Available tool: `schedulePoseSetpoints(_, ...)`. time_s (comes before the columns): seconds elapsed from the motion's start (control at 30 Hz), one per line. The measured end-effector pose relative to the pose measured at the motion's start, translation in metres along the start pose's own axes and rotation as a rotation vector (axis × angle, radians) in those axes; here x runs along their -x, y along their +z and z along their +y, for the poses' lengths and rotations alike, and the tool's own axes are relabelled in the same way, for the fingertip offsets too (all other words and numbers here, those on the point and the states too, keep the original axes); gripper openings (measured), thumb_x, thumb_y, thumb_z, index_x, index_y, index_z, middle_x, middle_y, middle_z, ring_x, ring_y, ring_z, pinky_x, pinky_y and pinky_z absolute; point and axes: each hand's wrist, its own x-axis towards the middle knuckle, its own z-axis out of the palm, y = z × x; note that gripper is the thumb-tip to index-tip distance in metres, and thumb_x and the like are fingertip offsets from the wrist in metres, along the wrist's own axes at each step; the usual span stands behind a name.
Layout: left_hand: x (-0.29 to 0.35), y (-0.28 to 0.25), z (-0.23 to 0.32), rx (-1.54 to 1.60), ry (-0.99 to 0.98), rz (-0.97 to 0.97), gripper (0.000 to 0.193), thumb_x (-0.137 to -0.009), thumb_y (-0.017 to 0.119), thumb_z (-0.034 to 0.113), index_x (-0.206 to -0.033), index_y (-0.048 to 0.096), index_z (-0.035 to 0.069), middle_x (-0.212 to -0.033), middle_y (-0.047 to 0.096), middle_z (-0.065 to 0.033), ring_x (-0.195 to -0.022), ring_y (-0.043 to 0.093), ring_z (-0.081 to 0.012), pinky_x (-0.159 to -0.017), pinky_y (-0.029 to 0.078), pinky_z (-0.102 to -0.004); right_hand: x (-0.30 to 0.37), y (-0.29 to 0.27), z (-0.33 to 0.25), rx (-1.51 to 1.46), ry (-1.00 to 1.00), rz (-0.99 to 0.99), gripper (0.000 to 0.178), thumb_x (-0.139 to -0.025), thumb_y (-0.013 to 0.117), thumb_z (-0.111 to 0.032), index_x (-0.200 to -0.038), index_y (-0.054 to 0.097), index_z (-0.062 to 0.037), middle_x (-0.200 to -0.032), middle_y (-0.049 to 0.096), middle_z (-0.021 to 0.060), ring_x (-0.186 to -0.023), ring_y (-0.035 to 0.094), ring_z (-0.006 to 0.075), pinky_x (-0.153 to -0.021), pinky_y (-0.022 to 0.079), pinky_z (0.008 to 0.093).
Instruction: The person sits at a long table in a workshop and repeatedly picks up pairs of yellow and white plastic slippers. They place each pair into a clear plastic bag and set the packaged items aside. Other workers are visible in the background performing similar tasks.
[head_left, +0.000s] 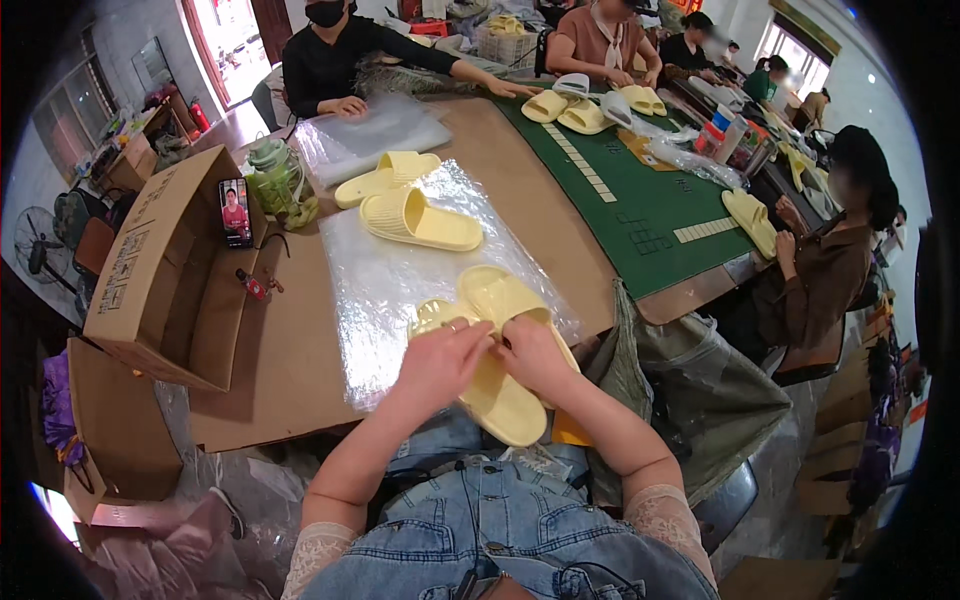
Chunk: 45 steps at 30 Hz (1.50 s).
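A pair of pale yellow slide slippers (505,405) is held together at the table's near edge, one overlapping the other. My left hand (442,360) closes on the strap area of the left slipper, fingers bent toward the middle. My right hand (537,352) grips the other slipper beside its strap, and its fingertips are partly hidden there. Under and beyond the slippers lies a stack of shiny transparent plastic bags (370,300). Another yellow slipper (425,222) rests on the bags, with its mate (385,180) just behind it.
An open cardboard box (165,270) stands at left, with a phone (235,212) leaning on it and a green jug (275,175) behind. Co-workers sit around a green mat (640,230) with more slippers (750,222). A grey-green sack (690,385) hangs at the right table edge.
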Motion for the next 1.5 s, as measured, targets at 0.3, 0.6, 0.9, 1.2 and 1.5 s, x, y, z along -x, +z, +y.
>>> schedulePoseSetpoints(0.3, 0.037, 0.005, 0.036, 0.253, 0.210, -0.199, 0.038, -0.094, 0.064, 0.016, -0.132, 0.063, 0.013, -0.080, 0.060, -0.0105, -0.070, 0.063, -0.0289, -0.062, 0.051, -0.0380, -0.030, 0.026, -0.004, -0.046, 0.075, 0.125, 0.034, -0.093, 0.060, -0.031, -0.084, 0.063, 0.0019, -0.085, 0.064, 0.0259, -0.081, 0.064, 0.0434, -0.073, 0.051, 0.0513)
schedulePoseSetpoints(0.6, 0.052, -0.015, 0.015, 0.139, 0.114, -0.489, 0.040, -0.093, 0.067, 0.026, -0.130, 0.063, 0.011, -0.091, 0.063, -0.0131, -0.080, 0.064, -0.0317, -0.073, 0.052, -0.0402, -0.047, 0.034, 0.014, 0.062, 0.202, 0.190, 0.031, -0.093, 0.063, -0.030, -0.095, 0.063, 0.0013, -0.093, 0.062, 0.0241, -0.084, 0.062, 0.0449, -0.073, 0.052, 0.0527)
schedulePoseSetpoints(0.9, -0.006, -0.009, -0.041, -0.127, 0.085, -0.078, 0.075, -0.076, 0.081, 0.043, -0.141, 0.055, 0.016, -0.142, 0.047, -0.0173, -0.133, 0.042, -0.0376, -0.111, 0.037, -0.0481, 0.002, 0.030, 0.016, 0.081, -0.104, 0.187, 0.058, -0.088, 0.068, -0.026, -0.136, 0.047, -0.0024, -0.128, 0.049, 0.0293, -0.120, 0.049, 0.0458, -0.099, 0.045, 0.0513)
schedulePoseSetpoints(1.2, 0.000, 0.038, -0.108, -0.045, -0.016, -0.019, 0.090, -0.074, 0.079, 0.044, -0.151, 0.042, 0.016, -0.158, 0.032, -0.0187, -0.147, 0.027, -0.0393, -0.119, 0.028, -0.0484, 0.060, -0.133, -0.052, -0.866, -0.163, -0.822, 0.028, -0.095, 0.068, -0.022, -0.112, 0.068, 0.0001, -0.095, 0.072, 0.0105, -0.095, 0.070, 0.0212, -0.085, 0.055, 0.0332)
schedulePoseSetpoints(1.5, 0.004, 0.041, -0.118, 0.003, 0.025, 0.099, 0.079, -0.077, 0.077, 0.037, -0.145, 0.048, 0.012, -0.155, 0.038, -0.0170, -0.143, 0.034, -0.0376, -0.117, 0.029, -0.0483, -0.017, -0.042, -0.017, -0.034, 0.137, 0.084, 0.046, -0.091, 0.066, -0.046, -0.088, 0.067, -0.0008, -0.079, 0.069, 0.0146, -0.074, 0.069, 0.0306, -0.067, 0.054, 0.0394)
